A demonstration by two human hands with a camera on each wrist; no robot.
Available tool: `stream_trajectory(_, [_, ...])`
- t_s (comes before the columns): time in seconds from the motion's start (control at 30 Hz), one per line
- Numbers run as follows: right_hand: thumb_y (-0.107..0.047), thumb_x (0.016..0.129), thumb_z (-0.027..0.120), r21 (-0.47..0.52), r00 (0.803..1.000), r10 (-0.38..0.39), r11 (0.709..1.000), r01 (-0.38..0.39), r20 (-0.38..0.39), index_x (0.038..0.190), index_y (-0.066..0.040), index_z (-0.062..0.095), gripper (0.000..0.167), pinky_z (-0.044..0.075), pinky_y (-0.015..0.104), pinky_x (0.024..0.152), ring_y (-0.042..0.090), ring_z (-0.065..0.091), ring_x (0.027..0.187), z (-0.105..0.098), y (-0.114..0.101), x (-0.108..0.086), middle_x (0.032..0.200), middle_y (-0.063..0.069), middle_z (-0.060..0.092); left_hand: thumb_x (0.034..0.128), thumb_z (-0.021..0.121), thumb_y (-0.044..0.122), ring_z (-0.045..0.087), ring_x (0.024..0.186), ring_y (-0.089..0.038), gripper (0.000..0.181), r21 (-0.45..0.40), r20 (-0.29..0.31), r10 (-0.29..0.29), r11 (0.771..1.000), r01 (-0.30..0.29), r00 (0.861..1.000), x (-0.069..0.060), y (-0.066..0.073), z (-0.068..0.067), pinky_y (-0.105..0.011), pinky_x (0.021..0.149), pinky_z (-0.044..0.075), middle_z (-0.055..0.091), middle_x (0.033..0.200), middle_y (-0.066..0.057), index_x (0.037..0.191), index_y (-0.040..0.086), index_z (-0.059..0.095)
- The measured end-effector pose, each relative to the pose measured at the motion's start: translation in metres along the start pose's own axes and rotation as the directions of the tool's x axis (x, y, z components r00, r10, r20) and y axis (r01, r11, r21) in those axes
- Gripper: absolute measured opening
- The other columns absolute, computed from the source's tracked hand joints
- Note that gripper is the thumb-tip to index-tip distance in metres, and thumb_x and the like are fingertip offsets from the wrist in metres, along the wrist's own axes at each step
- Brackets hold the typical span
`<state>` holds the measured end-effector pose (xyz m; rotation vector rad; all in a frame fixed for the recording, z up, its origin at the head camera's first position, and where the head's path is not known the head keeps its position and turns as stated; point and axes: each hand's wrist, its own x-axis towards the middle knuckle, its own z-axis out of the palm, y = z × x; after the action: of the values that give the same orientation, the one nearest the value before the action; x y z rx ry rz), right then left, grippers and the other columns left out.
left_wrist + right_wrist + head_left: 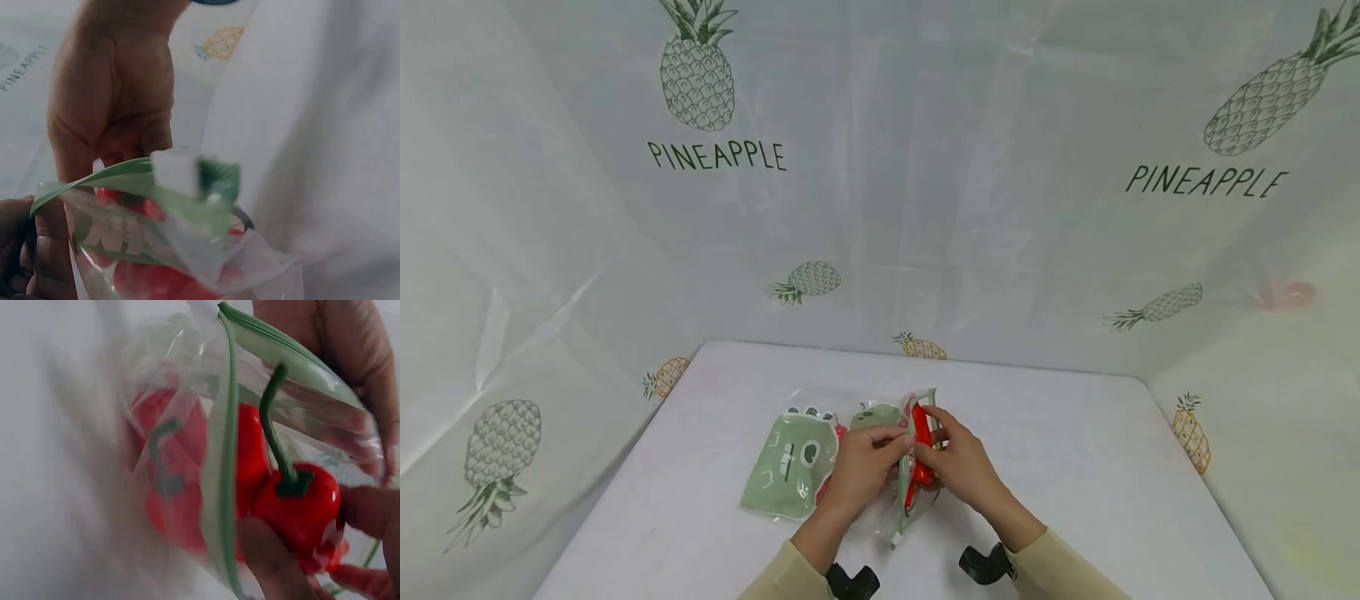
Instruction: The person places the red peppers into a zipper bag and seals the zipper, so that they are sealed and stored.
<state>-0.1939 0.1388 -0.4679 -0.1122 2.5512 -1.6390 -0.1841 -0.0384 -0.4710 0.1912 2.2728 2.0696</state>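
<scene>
My left hand (863,471) pinches one edge of a clear zip bag with green seal strips (219,481), whose mouth stands apart. In my right hand (964,468) is a glossy red pepper (300,500) with a curved green stem, gripped between thumb and fingers at the bag's mouth. Another red pepper (172,512) shows through the clear plastic, and more red shapes lie behind it. In the left wrist view, the bag's green strip (134,172) crosses in front of the right hand and partly hides the peppers.
On the white table (1075,467), a bag with a green cartoon face (790,467) lies left of my hands, with red showing at its edge. Another green printed bag (880,414) lies behind. Black wrist cameras (985,567) sit below the wrists. A pineapple-print sheet (925,208) surrounds the table.
</scene>
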Motion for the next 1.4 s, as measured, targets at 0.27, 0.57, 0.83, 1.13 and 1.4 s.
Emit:
stream_trajectory(0.27, [-0.022, 0.102, 0.071, -0.004, 0.997, -0.057, 0.998, 0.057, -0.047, 0.157, -0.012, 0.046, 0.061, 0.064, 0.031, 0.06, 0.013, 0.073, 0.079, 0.016, -0.002, -0.003, 0.118, 0.015, 0.067, 0.0972, 0.078, 0.029, 0.072, 0.083, -0.012, 0.028, -0.055, 0.024, -0.037, 0.998, 0.039, 0.999, 0.002, 0.004, -0.003, -0.025, 0.07, 0.063, 0.078, 0.101, -0.006, 0.115, 0.008, 0.082])
stream_trajectory(0.57, [-0.011, 0.097, 0.071, 0.116, 0.989, -0.11, 0.988, 0.098, 0.097, 0.153, -0.005, 0.049, 0.061, 0.066, 0.034, 0.07, 0.018, 0.075, 0.093, 0.021, -0.004, -0.014, 0.125, 0.018, 0.063, 0.0955, 0.08, 0.026, 0.066, 0.082, -0.01, 0.027, -0.063, -0.076, -0.06, 0.996, 0.055, 0.995, 0.007, 0.004, -0.011, -0.021, 0.066, 0.06, 0.076, 0.1, -0.007, 0.114, 0.007, 0.082])
stream_trajectory(0.83, [-0.014, 0.095, 0.077, 0.032, 0.988, -0.12, 0.993, 0.117, 0.101, 0.144, -0.003, 0.057, 0.054, 0.063, 0.03, 0.056, 0.023, 0.073, 0.078, 0.025, 0.0, -0.013, 0.107, 0.013, 0.064, 0.0968, 0.079, 0.022, 0.066, 0.077, -0.009, 0.03, -0.143, -0.038, -0.074, 0.987, 0.068, 0.997, 0.004, 0.007, -0.015, -0.022, 0.064, 0.059, 0.074, 0.096, -0.003, 0.119, 0.002, 0.079])
stream_trajectory(1.13, [-0.02, 0.1, 0.073, -0.02, 0.993, -0.113, 0.993, 0.112, -0.034, 0.123, 0.001, 0.071, 0.03, 0.062, 0.026, 0.059, 0.023, 0.074, 0.073, 0.015, 0.004, -0.009, 0.097, 0.013, 0.072, 0.0959, 0.079, 0.018, 0.061, 0.069, -0.007, 0.028, -0.137, -0.061, -0.075, 0.988, 0.066, 0.995, 0.005, 0.006, -0.022, -0.019, 0.061, 0.056, 0.072, 0.088, 0.001, 0.118, 0.001, 0.079])
stream_trajectory(1.4, [-0.022, 0.104, 0.069, 0.098, 0.991, -0.003, 0.995, 0.016, -0.135, 0.113, -0.001, 0.076, 0.024, 0.065, 0.037, 0.085, 0.02, 0.074, 0.09, -0.016, 0.006, 0.014, 0.104, 0.018, 0.076, 0.0955, 0.079, 0.017, 0.061, 0.067, -0.005, 0.028, -0.116, -0.059, -0.089, 0.99, 0.082, 0.994, 0.002, 0.007, -0.022, -0.018, 0.059, 0.055, 0.073, 0.089, 0.001, 0.12, 0.002, 0.079])
